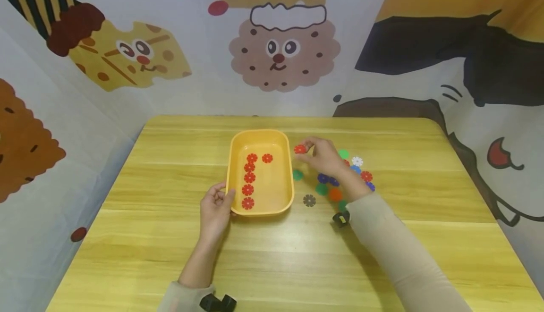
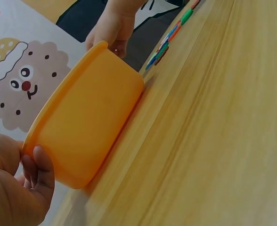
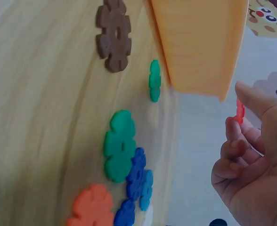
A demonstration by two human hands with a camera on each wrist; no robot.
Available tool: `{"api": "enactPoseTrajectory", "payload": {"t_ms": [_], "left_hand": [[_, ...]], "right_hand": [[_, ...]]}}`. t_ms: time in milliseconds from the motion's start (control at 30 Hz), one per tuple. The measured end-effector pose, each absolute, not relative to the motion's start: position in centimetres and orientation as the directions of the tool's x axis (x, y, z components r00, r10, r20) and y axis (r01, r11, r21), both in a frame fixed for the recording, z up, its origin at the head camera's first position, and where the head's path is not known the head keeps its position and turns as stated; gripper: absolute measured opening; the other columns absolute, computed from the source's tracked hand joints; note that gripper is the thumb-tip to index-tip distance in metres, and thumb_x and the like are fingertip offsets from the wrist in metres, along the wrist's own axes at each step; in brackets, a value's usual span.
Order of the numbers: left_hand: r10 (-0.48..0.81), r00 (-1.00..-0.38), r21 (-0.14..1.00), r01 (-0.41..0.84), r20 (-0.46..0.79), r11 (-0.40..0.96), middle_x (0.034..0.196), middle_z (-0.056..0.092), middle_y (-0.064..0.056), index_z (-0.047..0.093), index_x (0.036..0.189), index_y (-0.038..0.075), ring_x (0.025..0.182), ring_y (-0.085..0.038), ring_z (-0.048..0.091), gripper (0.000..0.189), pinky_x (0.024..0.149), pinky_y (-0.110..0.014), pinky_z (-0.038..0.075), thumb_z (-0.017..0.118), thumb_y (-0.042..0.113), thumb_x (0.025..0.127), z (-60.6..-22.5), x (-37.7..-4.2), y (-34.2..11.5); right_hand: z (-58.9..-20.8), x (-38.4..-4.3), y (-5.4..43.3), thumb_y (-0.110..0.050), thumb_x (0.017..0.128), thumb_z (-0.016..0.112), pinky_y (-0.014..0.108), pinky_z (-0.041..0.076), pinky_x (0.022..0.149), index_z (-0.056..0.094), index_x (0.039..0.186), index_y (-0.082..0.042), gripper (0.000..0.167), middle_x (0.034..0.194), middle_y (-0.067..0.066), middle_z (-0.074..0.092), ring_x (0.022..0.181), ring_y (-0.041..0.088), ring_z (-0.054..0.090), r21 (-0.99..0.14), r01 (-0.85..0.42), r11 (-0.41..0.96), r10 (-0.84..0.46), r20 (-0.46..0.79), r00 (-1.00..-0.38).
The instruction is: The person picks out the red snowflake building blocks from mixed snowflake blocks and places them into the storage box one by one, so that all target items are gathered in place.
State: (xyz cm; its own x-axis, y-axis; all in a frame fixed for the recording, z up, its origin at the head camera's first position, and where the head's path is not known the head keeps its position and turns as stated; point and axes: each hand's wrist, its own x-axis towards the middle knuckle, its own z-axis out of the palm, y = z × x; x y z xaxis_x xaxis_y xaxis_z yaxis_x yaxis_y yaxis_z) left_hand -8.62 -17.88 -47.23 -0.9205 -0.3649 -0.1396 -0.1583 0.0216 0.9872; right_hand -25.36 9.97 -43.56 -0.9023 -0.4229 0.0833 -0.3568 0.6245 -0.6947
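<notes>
Head view, left to right: grips with the left hand [image 1: 216, 210] the near-left corner of a yellow-orange, rounded-rectangular plastic tray [image 1: 276, 187], pinching its rim between thumb and curled fingers. Keeps to the right of those fingers, inside the tray, five red, flower-shaped plastic discs [image 1: 249, 177] in a line running away from the hand, plus a sixth red disc [image 1: 267, 158] to the right of the far end. Grasps with the right hand [image 1: 320, 156] one more red, flower-shaped plastic disc [image 1: 300, 149] between thumb and fingertips, just right of the tray's rim. Shows on the pale, wood-grained tabletop [image 1: 263, 260], nearer than the right fingers, a flat green disc [image 1: 298, 175] just beside the tray and a flower-shaped brown disc [image 1: 309, 200]. Spreads rightward of those fingers, around and beneath the forearm, dark blue discs [image 1: 323, 178], an orange disc [image 1: 335, 195], a light green disc [image 1: 344, 154], a white disc [image 1: 357, 161] and a loose red disc [image 1: 366, 176].
</notes>
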Motion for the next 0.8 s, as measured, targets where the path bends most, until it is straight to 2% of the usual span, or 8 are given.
{"api": "enactPoseTrajectory", "payload": {"t_ms": [300, 567, 800], "left_hand": [[-0.363, -0.921, 0.987, -0.159, -0.139, 0.025, 0.09, 0.059, -0.017, 0.057, 0.128, -0.003, 0.063, -0.014, 0.059, 0.032, 0.051, -0.021, 0.056, 0.064, 0.008, 0.099, -47.2, -8.6, -17.9], [-0.368, -0.92, 0.987, -0.155, -0.134, 0.028, 0.088, 0.058, -0.013, 0.057, 0.128, -0.003, 0.061, -0.013, 0.058, 0.032, 0.051, -0.022, 0.056, 0.064, 0.008, 0.099, -47.3, -8.6, -17.8], [-0.369, -0.92, 0.988, -0.15, -0.132, 0.02, 0.089, 0.058, -0.015, 0.057, 0.129, -0.003, 0.063, -0.015, 0.059, 0.032, 0.051, -0.021, 0.055, 0.064, 0.008, 0.099, -47.3, -8.7, -17.8]], "right_hand": [[-43.2, -24.8, 8.2, -0.021, 0.09, 0.079, 0.024, 0.043, 0.053, 0.066, 0.12, -0.001, 0.038, 0.098, 0.008, 0.066, 0.065, 0.024, 0.051, -0.716, -0.447, 0.537, -0.52, 0.136, -0.843], [-43.2, -24.6, 7.0, -0.023, 0.091, 0.078, 0.025, 0.047, 0.056, 0.065, 0.122, -0.002, 0.04, 0.1, 0.006, 0.066, 0.064, 0.019, 0.051, -0.702, -0.476, 0.529, -0.555, 0.138, -0.82], [-42.6, -24.2, 5.7, -0.026, 0.091, 0.078, 0.028, 0.051, 0.064, 0.064, 0.124, 0.0, 0.044, 0.099, 0.005, 0.064, 0.069, 0.018, 0.052, -0.698, -0.495, 0.518, -0.585, 0.134, -0.8]]}}
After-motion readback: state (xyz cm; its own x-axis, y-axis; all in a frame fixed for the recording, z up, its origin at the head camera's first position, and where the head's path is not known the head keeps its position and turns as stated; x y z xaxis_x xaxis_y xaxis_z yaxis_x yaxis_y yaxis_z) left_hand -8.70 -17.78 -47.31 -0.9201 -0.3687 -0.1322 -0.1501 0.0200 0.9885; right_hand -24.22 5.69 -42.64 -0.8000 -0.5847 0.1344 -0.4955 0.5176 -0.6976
